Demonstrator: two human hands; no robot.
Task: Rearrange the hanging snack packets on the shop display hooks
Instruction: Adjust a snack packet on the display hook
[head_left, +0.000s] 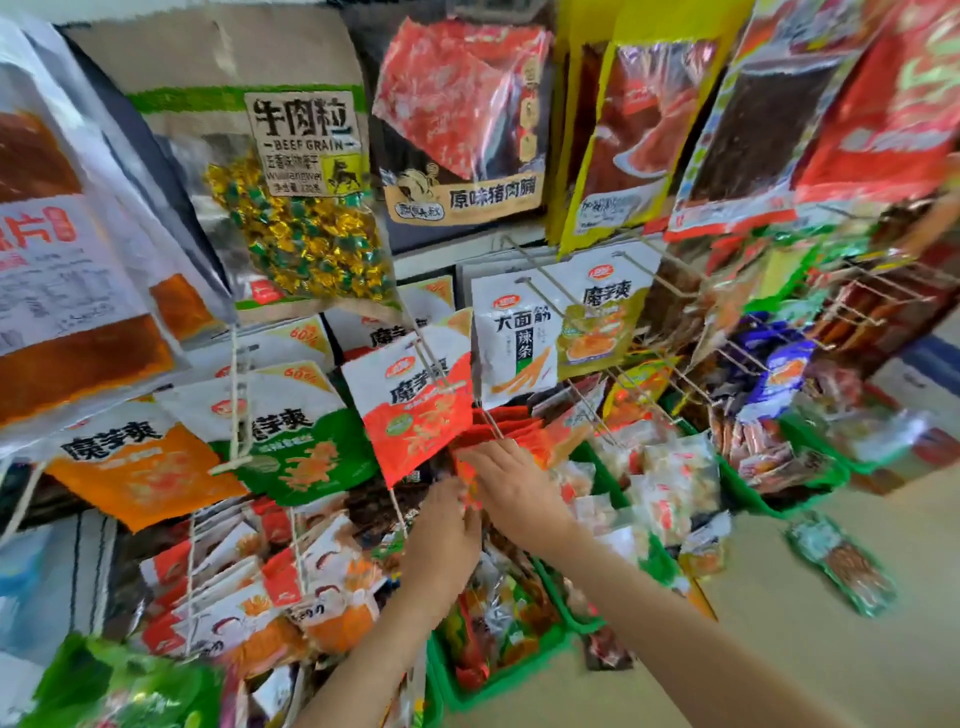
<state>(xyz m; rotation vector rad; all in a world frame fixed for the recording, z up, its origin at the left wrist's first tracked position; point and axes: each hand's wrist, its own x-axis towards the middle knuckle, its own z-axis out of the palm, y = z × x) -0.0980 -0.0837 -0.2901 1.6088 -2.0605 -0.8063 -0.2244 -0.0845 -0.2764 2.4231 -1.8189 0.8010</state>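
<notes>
Just below the centre of the frame, the left hand (441, 535) and right hand (517, 488) meet on a bunch of red snack packets (511, 431) hanging from a wire hook (489, 419). Both hands' fingers curl together around the packets' lower edge, though blur hides the exact grip.

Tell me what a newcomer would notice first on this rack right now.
The large brown paper bag, with a window of gold and green wrapped pieces, dominates the upper left-centre. Below it, a red and white snack packet hangs mid-frame. Just under that, the left hand and right hand meet at a bunch of small red packets; their grip is too blurred to read.
</notes>
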